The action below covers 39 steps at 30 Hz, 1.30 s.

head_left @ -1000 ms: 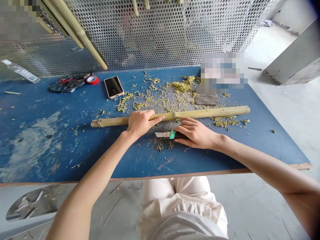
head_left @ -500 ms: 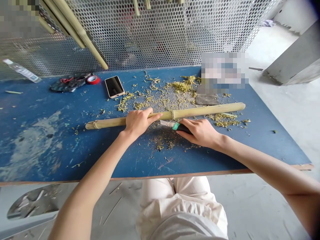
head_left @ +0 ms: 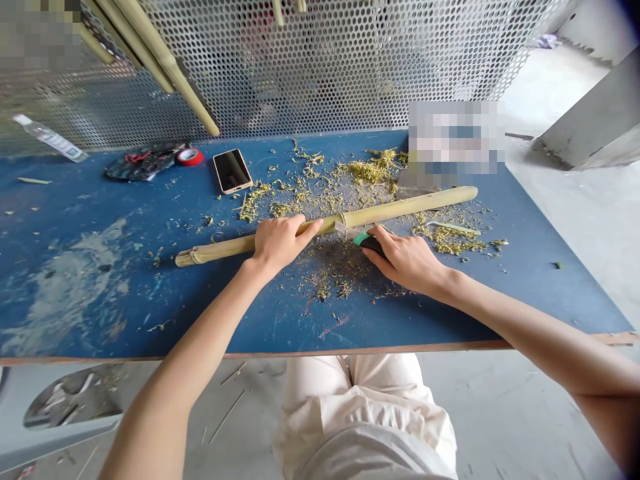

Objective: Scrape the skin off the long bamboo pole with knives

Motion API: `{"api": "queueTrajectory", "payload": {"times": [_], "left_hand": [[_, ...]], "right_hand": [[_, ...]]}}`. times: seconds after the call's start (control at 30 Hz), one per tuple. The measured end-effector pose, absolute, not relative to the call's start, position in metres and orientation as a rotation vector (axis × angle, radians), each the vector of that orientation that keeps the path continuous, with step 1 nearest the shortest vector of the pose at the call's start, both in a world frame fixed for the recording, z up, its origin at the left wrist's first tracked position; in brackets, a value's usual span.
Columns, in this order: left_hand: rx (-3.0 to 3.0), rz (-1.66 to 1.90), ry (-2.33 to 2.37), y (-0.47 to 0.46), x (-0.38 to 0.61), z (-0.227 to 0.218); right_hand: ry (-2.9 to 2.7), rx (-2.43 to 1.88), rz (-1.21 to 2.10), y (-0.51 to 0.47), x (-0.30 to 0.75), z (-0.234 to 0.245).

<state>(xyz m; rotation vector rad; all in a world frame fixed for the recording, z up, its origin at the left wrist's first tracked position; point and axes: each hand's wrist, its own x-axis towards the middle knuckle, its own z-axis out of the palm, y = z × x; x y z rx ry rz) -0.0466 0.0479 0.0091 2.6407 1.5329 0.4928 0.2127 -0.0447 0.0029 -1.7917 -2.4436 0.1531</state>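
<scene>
On the blue table (head_left: 75, 267), the left hand (head_left: 277, 243) clasps the bamboo pole (head_left: 400, 208) down among shavings (head_left: 370, 173) while the right hand (head_left: 407, 260), fingers closed round a knife (head_left: 357, 235), sets its blade against the pole midway along; paring there likely needs a steady hold and an outward stroke

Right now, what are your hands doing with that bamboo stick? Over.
Left hand holding the bamboo pole down on the blue table. Right hand gripping a knife, blade at the pole's joint. Shavings all round, phone well clear.

Blue worktable (head_left: 75, 280), perf. metal screen (head_left: 350, 60) behind, grey concrete floor (head_left: 575, 220), daylight
</scene>
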Motion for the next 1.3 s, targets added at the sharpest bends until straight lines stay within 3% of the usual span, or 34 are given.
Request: {"api": "queueTrajectory", "payload": {"times": [1.3], "left_hand": [[2.681,0.463,1.534,0.047,-0.042,0.008]], "right_hand": [[-2.427,-1.934,0.089,-0.046,0.201,-0.001]]}}
